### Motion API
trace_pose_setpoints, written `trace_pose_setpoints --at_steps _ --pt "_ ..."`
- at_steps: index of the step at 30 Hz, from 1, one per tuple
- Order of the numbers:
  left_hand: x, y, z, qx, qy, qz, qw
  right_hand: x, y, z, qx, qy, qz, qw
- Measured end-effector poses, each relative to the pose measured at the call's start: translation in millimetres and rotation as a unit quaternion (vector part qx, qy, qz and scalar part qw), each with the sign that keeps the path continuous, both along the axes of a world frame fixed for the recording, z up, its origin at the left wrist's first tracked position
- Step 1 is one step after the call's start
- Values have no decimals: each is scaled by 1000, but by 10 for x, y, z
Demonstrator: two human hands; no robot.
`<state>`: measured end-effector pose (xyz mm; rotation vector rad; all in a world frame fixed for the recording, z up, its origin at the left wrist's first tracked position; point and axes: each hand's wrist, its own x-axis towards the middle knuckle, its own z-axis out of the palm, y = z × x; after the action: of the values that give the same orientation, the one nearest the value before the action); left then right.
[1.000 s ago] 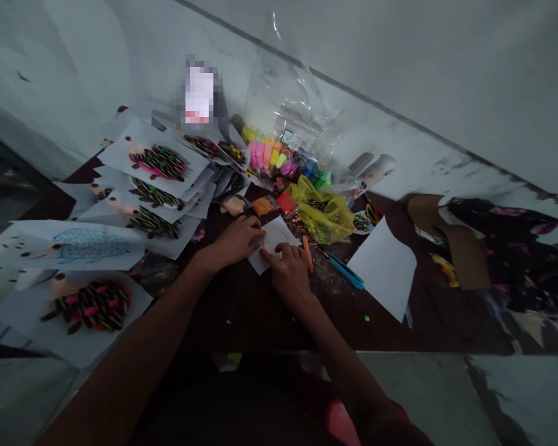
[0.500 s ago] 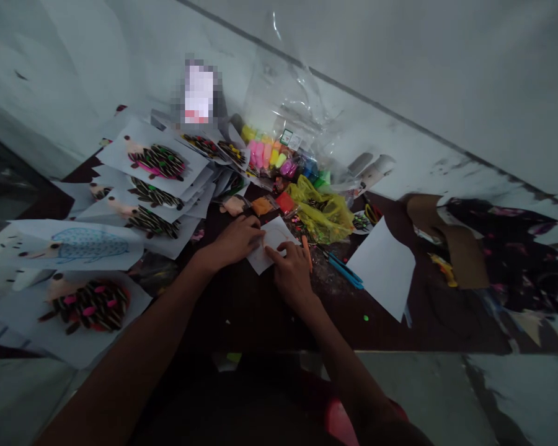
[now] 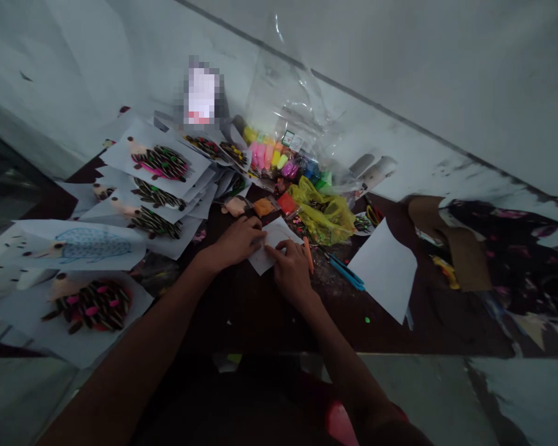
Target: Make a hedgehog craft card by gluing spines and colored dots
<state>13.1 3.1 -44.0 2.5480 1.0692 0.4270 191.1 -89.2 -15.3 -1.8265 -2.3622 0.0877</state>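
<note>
A small white sheet of paper with a faint curved outline lies on the dark table between my hands. My left hand rests at its left side, palm down, fingers stretched toward the sheet and touching its edge. From the lower right, my right hand presses on the sheet with bent fingers, its thumb apart from the forefinger. Anything small under the fingertips is hidden. An orange stick-like tool lies beside my right hand, and blue-handled scissors are farther right.
Paper sheets bearing clay hedgehogs pile up on the left. Behind the hands are a pale clay packet, an orange packet, a yellow plastic bag and a clear bag of colored clay. A white sheet lies right.
Both hands keep nearly the same pose on the small paper. The whole view has shifted very slightly; nothing is visibly picked up or let go.
</note>
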Motion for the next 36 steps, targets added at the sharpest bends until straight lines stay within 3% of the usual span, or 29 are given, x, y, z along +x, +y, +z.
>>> trace_pose_setpoints --at_steps 15,22,36 --pt "6 -7 15 -6 -1 3 1000 -98 32 -50 7 -53 16 998" --pt "-2 -11 37 -4 0 -3 1000 45 -29 -12 32 -12 -37 999" --pt "10 -14 1 1 -5 12 1000 -13 -106 -64 9 -32 5 999"
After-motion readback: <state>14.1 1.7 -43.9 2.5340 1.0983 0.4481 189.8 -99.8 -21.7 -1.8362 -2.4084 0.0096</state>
